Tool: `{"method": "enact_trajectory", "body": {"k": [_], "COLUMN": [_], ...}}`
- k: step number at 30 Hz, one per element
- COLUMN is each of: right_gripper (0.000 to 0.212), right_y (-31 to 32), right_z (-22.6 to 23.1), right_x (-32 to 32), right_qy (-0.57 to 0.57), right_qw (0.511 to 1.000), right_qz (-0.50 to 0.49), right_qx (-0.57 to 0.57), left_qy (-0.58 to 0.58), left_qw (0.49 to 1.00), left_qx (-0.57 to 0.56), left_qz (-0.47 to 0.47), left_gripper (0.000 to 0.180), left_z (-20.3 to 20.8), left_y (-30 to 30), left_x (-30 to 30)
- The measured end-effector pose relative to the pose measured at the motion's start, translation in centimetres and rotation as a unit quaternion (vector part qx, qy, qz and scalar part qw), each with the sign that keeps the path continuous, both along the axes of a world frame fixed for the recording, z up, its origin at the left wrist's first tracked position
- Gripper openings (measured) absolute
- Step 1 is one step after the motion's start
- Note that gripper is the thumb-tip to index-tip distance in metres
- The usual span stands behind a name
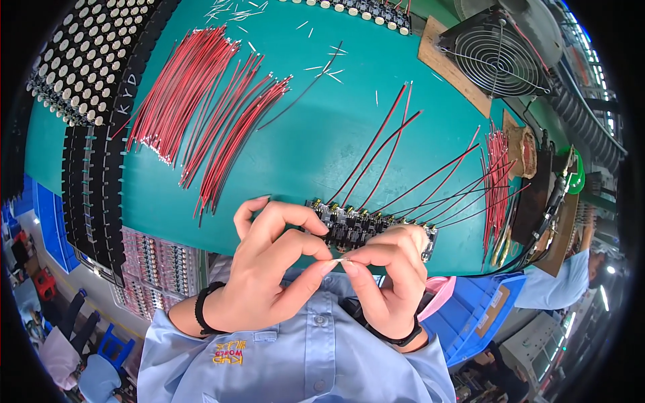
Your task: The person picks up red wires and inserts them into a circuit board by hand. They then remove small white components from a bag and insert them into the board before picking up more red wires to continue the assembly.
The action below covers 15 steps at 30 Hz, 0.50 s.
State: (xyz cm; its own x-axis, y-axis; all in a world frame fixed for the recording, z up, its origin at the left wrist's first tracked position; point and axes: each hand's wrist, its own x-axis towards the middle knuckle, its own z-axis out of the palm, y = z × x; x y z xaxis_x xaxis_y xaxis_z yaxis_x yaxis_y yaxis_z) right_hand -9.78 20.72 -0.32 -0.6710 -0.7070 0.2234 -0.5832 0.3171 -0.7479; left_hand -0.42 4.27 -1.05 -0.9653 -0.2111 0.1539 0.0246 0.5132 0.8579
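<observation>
My left hand point(272, 262) and my right hand point(390, 275) meet at the near edge of the green mat point(309, 154). Thumb and forefinger of each are pinched on a tiny whitish piece point(342, 260), too small to make out fully. Just beyond my fingers lies a strip of small black circuit boards point(349, 227), partly hidden by my right hand. Several red wires point(376, 154) and some dark ones fan out from its far side. My left hand's other fingers curl close to the strip's left end.
Bundles of cut red and black wires point(181, 94) lie at left, with white slivers point(235, 10) scattered beyond. A black rack of round-topped parts point(80, 60) stands far left. At right are a fan point(497, 60), more red wires point(496, 181), tools with cables point(547, 215) and a blue bin point(463, 316).
</observation>
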Motion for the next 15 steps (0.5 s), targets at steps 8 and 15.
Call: {"method": "enact_trajectory", "body": {"k": [8,15], "right_gripper": [0.013,0.017], "right_y": [0.9,0.6], "right_z": [-0.3,-0.9], "right_x": [-0.2,-0.8], "right_qy": [0.009,0.176], "right_qw": [0.998,0.970], "right_qz": [-0.061,-0.132], "right_qx": [-0.032,0.106], "left_qy": [0.005,0.006], "left_qw": [0.999,0.998], "left_qx": [0.042,-0.008], "left_qz": [0.025,0.067], "left_gripper": [0.011,0.013], "left_z": [-0.4,-0.4], "left_y": [0.1,0.2], "left_x": [-0.1,-0.2]}}
